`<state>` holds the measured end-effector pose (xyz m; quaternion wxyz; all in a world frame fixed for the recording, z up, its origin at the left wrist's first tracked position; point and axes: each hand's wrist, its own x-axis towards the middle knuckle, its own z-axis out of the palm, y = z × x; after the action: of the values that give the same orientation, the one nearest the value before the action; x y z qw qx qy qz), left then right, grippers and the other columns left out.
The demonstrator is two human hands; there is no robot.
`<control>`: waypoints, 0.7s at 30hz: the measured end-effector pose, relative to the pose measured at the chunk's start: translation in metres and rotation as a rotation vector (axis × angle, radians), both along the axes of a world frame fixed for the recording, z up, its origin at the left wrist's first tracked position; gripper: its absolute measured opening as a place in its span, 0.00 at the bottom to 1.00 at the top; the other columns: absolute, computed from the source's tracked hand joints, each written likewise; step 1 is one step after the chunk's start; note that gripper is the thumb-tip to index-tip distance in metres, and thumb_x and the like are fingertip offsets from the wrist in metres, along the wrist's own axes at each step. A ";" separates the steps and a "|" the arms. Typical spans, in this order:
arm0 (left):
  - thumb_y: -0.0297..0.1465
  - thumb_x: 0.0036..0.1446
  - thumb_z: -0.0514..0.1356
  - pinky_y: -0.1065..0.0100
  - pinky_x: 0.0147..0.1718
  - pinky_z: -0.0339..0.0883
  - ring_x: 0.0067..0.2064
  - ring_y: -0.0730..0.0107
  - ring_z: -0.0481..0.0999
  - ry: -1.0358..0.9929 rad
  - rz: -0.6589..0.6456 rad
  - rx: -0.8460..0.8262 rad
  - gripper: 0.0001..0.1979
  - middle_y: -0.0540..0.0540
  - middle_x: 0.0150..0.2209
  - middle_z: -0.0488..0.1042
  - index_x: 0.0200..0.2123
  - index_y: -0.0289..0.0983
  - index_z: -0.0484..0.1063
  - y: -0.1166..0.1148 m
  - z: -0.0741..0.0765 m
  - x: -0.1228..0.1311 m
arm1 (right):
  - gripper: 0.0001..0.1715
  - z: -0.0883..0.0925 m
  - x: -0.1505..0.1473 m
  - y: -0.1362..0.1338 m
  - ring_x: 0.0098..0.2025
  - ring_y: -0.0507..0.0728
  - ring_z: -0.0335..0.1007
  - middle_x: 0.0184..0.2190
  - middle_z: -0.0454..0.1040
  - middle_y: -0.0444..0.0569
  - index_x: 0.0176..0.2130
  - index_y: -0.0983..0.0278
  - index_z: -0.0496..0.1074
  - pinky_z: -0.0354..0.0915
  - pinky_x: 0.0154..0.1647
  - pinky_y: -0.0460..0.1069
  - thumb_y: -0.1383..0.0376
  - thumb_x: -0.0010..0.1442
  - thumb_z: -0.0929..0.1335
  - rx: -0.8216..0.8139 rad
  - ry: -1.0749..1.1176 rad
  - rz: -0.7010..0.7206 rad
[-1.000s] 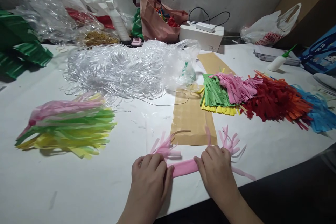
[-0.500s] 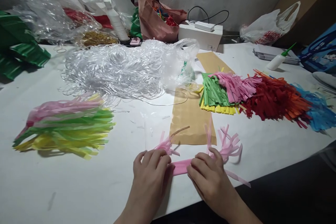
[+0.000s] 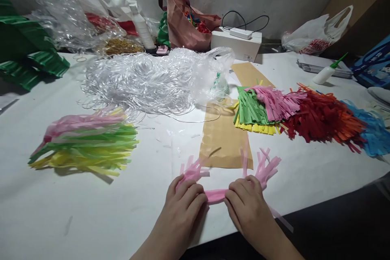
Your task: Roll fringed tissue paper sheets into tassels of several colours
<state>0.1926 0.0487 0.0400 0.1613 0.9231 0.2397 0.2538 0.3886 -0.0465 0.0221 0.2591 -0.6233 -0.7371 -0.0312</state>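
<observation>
A strip of pink tissue paper with fringed ends (image 3: 215, 196) stretches between my two hands near the table's front edge. My left hand (image 3: 185, 203) is closed over its left part, and pink fringe sticks out beyond the fingers. Over the right part, my right hand (image 3: 248, 201) is closed in the same way, with more fringe fanning out past it. Both thumbs are hidden under the hands. Just beyond the strip lies a flat brown paper sheet (image 3: 225, 142). To the left rests a tissue tassel (image 3: 85, 142) in pink, green and yellow.
A heap of shiny white string (image 3: 143, 81) lies mid-table. Fringed tassels in green (image 3: 251, 105), red (image 3: 319, 113) and blue (image 3: 376, 130) are piled at the right. Behind them stands a glue bottle (image 3: 324, 75). A white box (image 3: 236, 44) and a pinkish bag (image 3: 185, 24) stand against the wall.
The pink strip looks narrower and more rounded between my hands. Both hands have shifted slightly, staying closed on it. The whole view has moved a little, so the table things appear further right.
</observation>
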 end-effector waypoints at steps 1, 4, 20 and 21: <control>0.23 0.67 0.55 0.54 0.58 0.51 0.42 0.63 0.70 -0.006 0.009 -0.011 0.09 0.49 0.35 0.75 0.37 0.39 0.73 0.000 0.001 -0.001 | 0.11 0.000 0.001 -0.001 0.39 0.57 0.66 0.33 0.71 0.47 0.36 0.63 0.69 0.56 0.54 0.59 0.73 0.68 0.62 0.010 0.020 -0.018; 0.22 0.66 0.55 0.54 0.56 0.53 0.41 0.63 0.69 -0.034 0.025 -0.043 0.09 0.49 0.35 0.74 0.37 0.40 0.72 0.001 0.000 -0.002 | 0.11 0.001 0.002 -0.003 0.41 0.57 0.67 0.35 0.72 0.48 0.37 0.63 0.69 0.55 0.56 0.61 0.69 0.71 0.61 0.025 0.091 -0.087; 0.24 0.66 0.50 0.54 0.44 0.56 0.37 0.60 0.69 0.140 0.207 0.009 0.12 0.46 0.34 0.73 0.30 0.39 0.67 0.004 -0.001 0.008 | 0.13 -0.002 0.003 0.011 0.41 0.59 0.66 0.36 0.70 0.49 0.31 0.62 0.65 0.55 0.54 0.60 0.67 0.69 0.62 -0.028 0.046 -0.280; 0.23 0.65 0.51 0.55 0.43 0.56 0.37 0.60 0.69 0.132 0.218 0.013 0.12 0.46 0.34 0.73 0.30 0.39 0.67 0.004 -0.001 0.009 | 0.13 -0.001 0.004 0.011 0.40 0.59 0.66 0.36 0.70 0.49 0.31 0.62 0.65 0.55 0.54 0.60 0.67 0.69 0.62 -0.026 0.058 -0.287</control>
<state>0.2014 0.0530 0.0386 0.1104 0.9074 0.3469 0.2101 0.3928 -0.0358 0.0210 0.2652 -0.7262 -0.6330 -0.0404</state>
